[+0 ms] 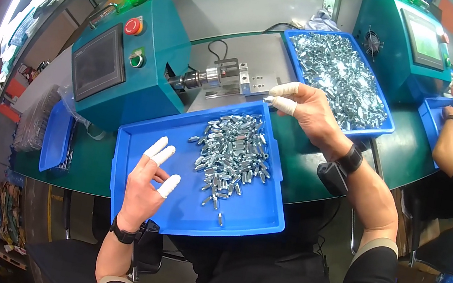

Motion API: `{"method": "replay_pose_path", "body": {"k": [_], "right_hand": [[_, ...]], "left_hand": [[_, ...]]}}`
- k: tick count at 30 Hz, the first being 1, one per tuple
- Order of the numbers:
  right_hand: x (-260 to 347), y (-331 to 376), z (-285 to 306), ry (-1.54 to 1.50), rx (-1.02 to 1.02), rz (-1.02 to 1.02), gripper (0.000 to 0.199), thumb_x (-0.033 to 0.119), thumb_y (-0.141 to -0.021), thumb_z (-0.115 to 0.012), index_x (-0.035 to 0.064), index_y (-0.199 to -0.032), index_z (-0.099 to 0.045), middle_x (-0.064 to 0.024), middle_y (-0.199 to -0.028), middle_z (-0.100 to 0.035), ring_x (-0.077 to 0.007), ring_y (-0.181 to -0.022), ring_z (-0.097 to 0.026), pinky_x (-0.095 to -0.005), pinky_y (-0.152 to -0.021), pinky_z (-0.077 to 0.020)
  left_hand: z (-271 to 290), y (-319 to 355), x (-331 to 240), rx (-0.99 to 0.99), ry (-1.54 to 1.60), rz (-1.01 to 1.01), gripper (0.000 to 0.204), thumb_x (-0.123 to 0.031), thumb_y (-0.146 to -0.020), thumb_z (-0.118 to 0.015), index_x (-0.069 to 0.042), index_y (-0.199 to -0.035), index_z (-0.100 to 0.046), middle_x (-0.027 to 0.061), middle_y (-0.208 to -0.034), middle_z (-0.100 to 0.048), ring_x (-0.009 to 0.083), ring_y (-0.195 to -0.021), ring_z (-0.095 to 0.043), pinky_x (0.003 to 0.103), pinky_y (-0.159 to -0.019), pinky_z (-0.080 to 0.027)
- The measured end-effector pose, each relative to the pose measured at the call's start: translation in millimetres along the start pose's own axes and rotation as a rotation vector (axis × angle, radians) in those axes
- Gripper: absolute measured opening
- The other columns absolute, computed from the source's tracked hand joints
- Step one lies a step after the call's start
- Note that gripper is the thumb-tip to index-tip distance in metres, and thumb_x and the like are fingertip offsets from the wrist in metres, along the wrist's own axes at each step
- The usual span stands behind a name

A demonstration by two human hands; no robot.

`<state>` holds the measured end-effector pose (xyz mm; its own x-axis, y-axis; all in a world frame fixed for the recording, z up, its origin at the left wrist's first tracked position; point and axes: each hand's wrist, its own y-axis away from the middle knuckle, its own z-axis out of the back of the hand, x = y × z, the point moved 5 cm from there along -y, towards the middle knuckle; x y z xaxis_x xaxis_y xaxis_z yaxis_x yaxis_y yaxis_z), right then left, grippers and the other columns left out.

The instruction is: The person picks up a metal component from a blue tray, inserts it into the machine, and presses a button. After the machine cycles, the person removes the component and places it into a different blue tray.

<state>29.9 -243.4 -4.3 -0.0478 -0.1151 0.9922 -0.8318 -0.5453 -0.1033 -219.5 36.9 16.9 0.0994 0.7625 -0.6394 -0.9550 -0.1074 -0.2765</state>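
Watching through the head camera, I am pinching a small metal part (269,99) between the white-covered thumb and finger of my right hand (315,119), which is hovering near the far right corner of the near blue tray (251,206), close to the steel fixture (245,78). My left hand (141,193) is hanging at that tray's left side, its fingers standing open and empty. Loose metal parts (231,148) are lying heaped in the tray's middle and right. A fuller blue tray (376,132) is sitting beyond my right hand. Rightward, a co-worker (449,143) is reaching over a smaller tray (434,111).
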Motion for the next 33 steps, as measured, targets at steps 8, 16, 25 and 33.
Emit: {"method": "replay_pose_path", "body": {"k": [8,16,25,33], "right_hand": [[-12,14,18,-0.068,0.014,0.017,0.020,0.006,-0.098,-0.080,0.0021,-0.118,-0.078,-0.0019,-0.107,-0.078,-0.0099,-0.093,-0.070,-0.0268,-0.087,-0.0574],[-20,24,34,0.153,-0.058,0.118,0.019,0.008,-0.099,-0.079,-0.0015,-0.115,-0.076,-0.0035,-0.100,-0.078,-0.0080,-0.091,-0.069,-0.0268,-0.084,-0.0576],[-18,-7,25,0.239,-0.029,0.125,0.016,0.009,-0.100,-0.079,0.0011,-0.114,-0.077,-0.0035,-0.106,-0.077,-0.0084,-0.093,-0.069,-0.0272,-0.084,-0.0571],[-3,-80,-2,0.368,-0.055,0.088,0.020,0.014,-0.100,-0.079,0.0003,-0.115,-0.079,-0.0050,-0.101,-0.079,-0.0108,-0.088,-0.070,-0.0301,-0.081,-0.0584]], "left_hand": [[-17,-14,-6,0.094,-0.011,0.048,0.058,0.003,-0.088,-0.079,-0.005,-0.144,-0.067,0.0173,-0.157,-0.059,0.0139,-0.079,-0.070,0.029,-0.075,-0.061],[-29,-44,10,0.160,-0.096,0.107,0.051,-0.001,-0.091,-0.081,-0.004,-0.141,-0.069,0.0191,-0.153,-0.062,0.0155,-0.077,-0.071,0.030,-0.073,-0.061],[-45,-78,45,0.293,-0.299,0.074,0.043,-0.010,-0.092,-0.081,-0.006,-0.134,-0.072,0.0152,-0.136,-0.069,0.0306,-0.081,-0.071,0.042,-0.079,-0.060],[-54,-93,64,0.223,-0.284,-0.117,0.022,-0.007,-0.090,-0.081,-0.004,-0.111,-0.074,0.0117,-0.110,-0.067,0.0393,-0.091,-0.070,0.048,-0.076,-0.058]]}}
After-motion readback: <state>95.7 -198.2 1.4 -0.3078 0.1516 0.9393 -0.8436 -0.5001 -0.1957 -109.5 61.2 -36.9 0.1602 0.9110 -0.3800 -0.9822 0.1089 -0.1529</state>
